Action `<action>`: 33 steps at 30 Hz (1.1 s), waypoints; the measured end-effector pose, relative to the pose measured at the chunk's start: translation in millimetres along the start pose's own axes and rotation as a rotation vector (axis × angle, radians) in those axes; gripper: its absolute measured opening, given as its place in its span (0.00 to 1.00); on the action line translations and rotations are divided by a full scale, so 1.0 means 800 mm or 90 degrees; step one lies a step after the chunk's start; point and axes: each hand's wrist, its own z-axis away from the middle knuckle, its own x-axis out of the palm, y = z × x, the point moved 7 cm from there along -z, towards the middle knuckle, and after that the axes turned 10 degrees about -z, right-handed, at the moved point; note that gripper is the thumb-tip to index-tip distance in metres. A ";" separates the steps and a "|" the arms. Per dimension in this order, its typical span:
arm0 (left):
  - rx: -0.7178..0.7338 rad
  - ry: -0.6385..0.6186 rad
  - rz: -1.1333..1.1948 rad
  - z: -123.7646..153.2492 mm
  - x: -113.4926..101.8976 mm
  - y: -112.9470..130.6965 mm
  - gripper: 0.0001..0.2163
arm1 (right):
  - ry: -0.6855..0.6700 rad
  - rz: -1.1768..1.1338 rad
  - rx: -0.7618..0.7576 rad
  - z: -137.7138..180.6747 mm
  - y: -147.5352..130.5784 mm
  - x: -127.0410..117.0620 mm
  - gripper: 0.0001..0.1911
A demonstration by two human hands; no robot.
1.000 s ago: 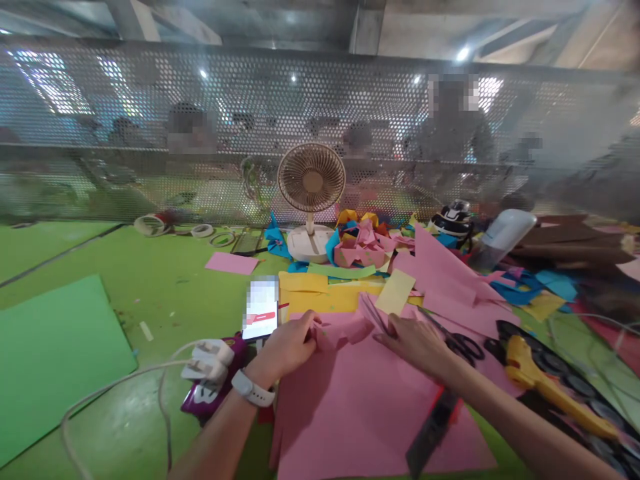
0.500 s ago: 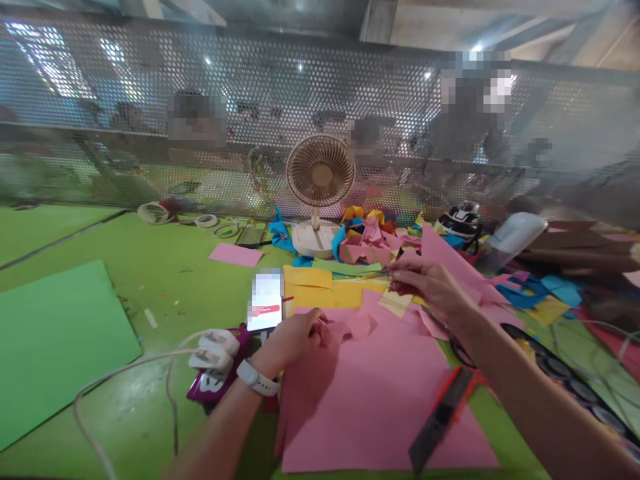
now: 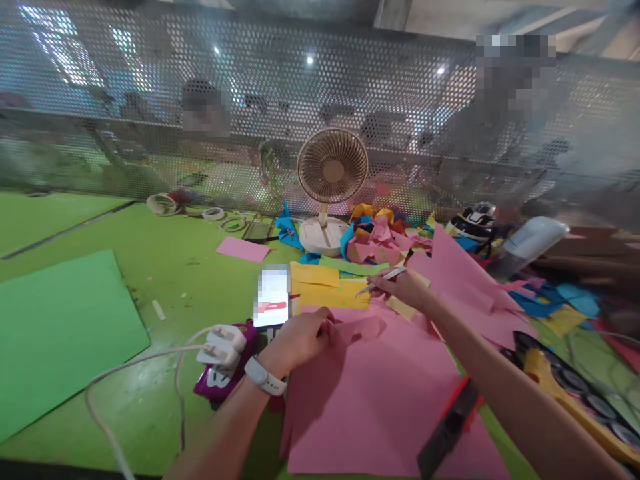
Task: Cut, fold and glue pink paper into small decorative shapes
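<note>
My left hand [image 3: 299, 341], with a white watch on its wrist, is closed in a pinch on a small folded pink paper piece [image 3: 357, 328]. That piece lies at the top edge of a large pink sheet [image 3: 380, 407]. Further back, over the yellow paper [image 3: 320, 285], my right hand [image 3: 407, 288] is closed on a thin pale pointed tool [image 3: 381, 278]. The tool's tip points left. I cannot make out what kind of tool it is.
A phone [image 3: 273, 299] lies left of my left hand, by white plugs [image 3: 223, 347] with a cable. A desk fan [image 3: 331, 188] and paper scraps [image 3: 375, 241] stand behind. There is a green sheet [image 3: 60, 327] at left, a black cutter [image 3: 450, 427] and a yellow glue gun [image 3: 560, 393] at right, and a mesh screen with people beyond.
My right hand left the pink sheet, reached back toward the scraps, and now holds a thin pale tool. My left hand kept its pinch on the pink piece. The view shifted slightly.
</note>
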 end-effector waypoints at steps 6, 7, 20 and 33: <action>0.025 0.016 0.029 -0.002 0.003 -0.001 0.11 | 0.080 -0.048 -0.049 -0.021 0.015 0.010 0.23; 0.025 0.015 0.030 -0.002 0.003 -0.001 0.11 | 0.084 -0.049 -0.054 -0.023 0.018 0.014 0.23; 0.022 -0.009 0.029 -0.001 -0.003 0.002 0.12 | 0.075 -0.016 -0.077 -0.019 0.018 0.030 0.16; 0.024 -0.007 0.043 -0.001 -0.006 0.002 0.12 | 0.091 0.002 -0.080 -0.020 0.017 0.026 0.19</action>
